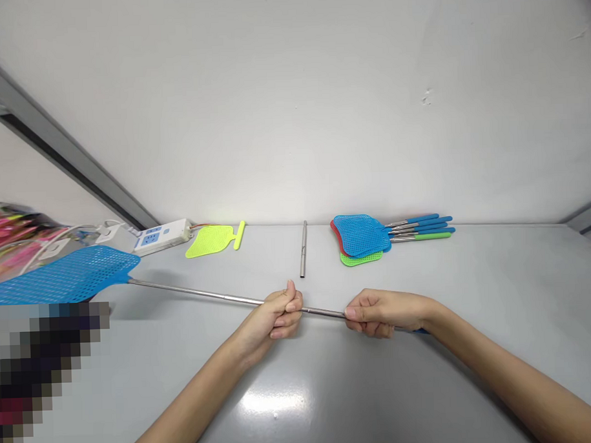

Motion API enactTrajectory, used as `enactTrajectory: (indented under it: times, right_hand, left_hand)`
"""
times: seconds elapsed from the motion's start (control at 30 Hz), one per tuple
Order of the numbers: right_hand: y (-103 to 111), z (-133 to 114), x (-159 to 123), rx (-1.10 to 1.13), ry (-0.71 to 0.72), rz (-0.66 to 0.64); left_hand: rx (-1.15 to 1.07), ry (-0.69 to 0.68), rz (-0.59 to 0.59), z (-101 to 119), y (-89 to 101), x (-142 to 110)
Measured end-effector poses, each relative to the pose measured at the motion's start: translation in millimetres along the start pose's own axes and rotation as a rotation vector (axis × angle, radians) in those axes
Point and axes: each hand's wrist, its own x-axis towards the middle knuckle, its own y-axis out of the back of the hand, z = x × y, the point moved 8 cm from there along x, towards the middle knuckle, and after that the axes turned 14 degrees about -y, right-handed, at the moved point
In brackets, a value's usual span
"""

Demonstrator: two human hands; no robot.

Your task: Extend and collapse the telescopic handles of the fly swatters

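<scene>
A blue fly swatter [79,271] with a long, drawn-out metal rod stretches across the view, its perforated paddle at the far left. My left hand [282,315] is closed around the middle of the rod. Farther right, my right hand [376,312] grips the same rod toward its handle end, thumb and fingers pressed on it. Most of the handle is hidden behind my right hand and wrist; a bit of blue shows past the wrist. Beyond my hands a short metal tube [303,250] lies by itself on the grey table [224,392].
A stack of folded fly swatters [361,235] in blue, red and green lies at the back right, handles pointing right. At the back left are a yellow-green swatter head [209,240], a matching handle piece [239,235] and a white power strip [163,237]. A white wall [292,118] stands behind.
</scene>
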Motion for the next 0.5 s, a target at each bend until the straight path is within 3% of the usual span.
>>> enactTrajectory:
  times: [0.33,0.5]
  right_hand:
    - [-1.3,0.5,3.1,0.002,0.008,-0.008]
    - [4.9,8.5,1.6,-0.192,-0.093,0.105]
  left_hand:
    - [-0.033,-0.004,0.000,-6.9,2.4,1.0]
    - [-0.015,-0.031,0.008,-1.2,4.6,-0.2]
